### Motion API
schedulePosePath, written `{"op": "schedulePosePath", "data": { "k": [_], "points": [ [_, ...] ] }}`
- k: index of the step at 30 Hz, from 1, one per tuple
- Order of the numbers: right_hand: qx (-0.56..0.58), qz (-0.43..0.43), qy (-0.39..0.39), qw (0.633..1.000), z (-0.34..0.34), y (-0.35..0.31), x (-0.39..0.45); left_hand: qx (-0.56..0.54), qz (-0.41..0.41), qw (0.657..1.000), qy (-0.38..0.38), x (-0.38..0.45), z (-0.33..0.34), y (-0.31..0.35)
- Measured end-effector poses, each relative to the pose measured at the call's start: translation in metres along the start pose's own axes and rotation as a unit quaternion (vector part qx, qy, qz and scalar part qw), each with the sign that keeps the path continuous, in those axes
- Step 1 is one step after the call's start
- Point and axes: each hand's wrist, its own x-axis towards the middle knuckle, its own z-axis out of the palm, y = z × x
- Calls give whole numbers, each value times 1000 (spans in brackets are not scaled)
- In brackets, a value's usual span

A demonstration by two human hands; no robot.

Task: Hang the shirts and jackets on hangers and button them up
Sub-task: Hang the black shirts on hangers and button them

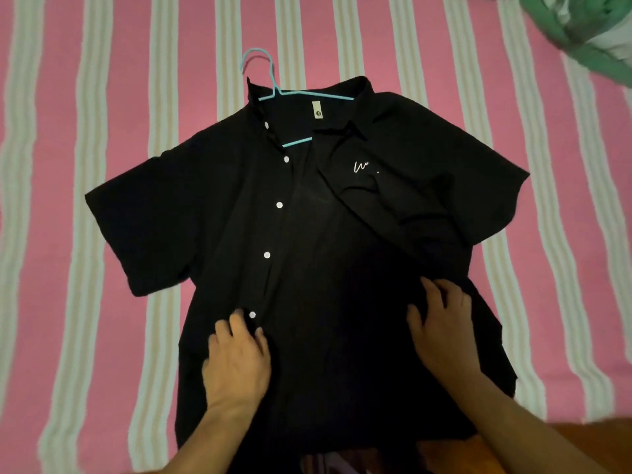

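Note:
A black short-sleeved shirt [219, 200] lies face up and unbuttoned on the bed. A light blue hanger [273, 92] sits inside its collar, with the hook pointing away from me. Several white buttons run down the left placket, and the lowest button [252, 315] is at my fingertips. My left hand [236, 357] pinches that placket beside the lowest button. My right hand [441, 323] curls its fingers into the edge of the right front panel, which lies crumpled and bears white script embroidery [364, 166].
The shirt rests on a pink sheet with white stripes [102, 80] that fills the view. A green garment [581, 32] lies bunched at the far right corner. An orange-brown edge [581, 436] shows near my right forearm.

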Motion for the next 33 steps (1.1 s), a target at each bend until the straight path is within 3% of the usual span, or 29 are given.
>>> {"op": "schedulePosePath", "data": {
  "k": [4,8,14,18,21,24,27,30,33],
  "points": [
    [38,52,21,998,-14,16,-6,16,10,1000,-20,-15,0,-21],
    [-24,79,6,997,-17,54,-5,39,-49,996,-69,-32,0,-24],
    [118,133,-15,984,-28,77,-7,-88,-45,995,24,-35,3,-44],
    [14,60,100,993,-46,75,-27,-208,-74,974,59,-41,-5,-51],
    [8,32,133,991,-61,60,-46,-279,-95,951,98,-58,-23,-39],
    [16,73,154,985,-71,58,-54,-268,-60,961,39,-65,-27,-26],
    [-26,68,132,989,-66,67,-47,-156,-39,985,-59,-64,-15,-20],
    [-11,-14,5,1000,-49,65,-34,-70,-65,994,-60,-63,0,-19],
    [27,27,-74,997,-33,70,-32,2,-82,995,-61,-70,11,-23]
  ]
}}
